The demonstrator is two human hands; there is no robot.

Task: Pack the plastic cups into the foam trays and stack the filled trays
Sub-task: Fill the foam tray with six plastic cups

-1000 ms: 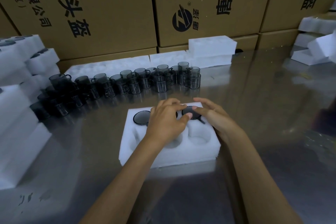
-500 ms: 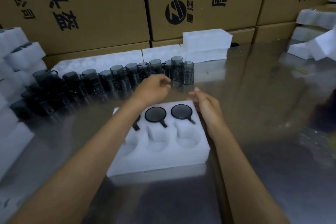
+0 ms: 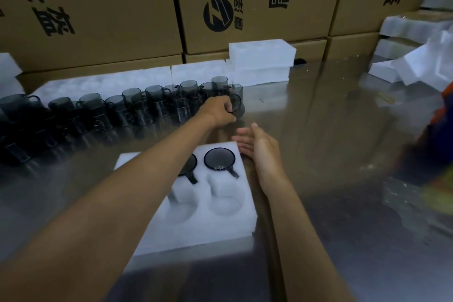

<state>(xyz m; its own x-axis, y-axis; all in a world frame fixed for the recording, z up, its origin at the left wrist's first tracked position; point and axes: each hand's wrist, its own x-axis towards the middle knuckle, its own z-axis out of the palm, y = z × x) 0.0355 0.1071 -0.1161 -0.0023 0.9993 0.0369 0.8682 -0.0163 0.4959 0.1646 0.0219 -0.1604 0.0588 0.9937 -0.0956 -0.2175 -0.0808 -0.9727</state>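
Foam tray (image 3: 196, 225) lies flat on the steel table (image 3: 331, 154), toward the near edge. Two smoky plastic cups sit in its far pockets: one cup (image 3: 220, 159) in the far right pocket, rim up, handle pointing toward the near edge; a second cup (image 3: 190, 167) in the pocket beside it, partly hidden by the left forearm. The near pockets visible hold nothing.

Left hand (image 3: 218, 111) reaches across the tray to the right end of the row of loose cups (image 3: 137, 105) along the far side of the table; its fingers curl round the end cup (image 3: 236, 103), grasping it.

Right hand (image 3: 259, 147) sits just beside the tray's far right corner, fingers straight and released, palm turned toward the tray, fingertips touching the foam edge.

Empty foam trays (image 3: 262, 56) stacked behind the row, against cardboard boxes (image 3: 245, 2).
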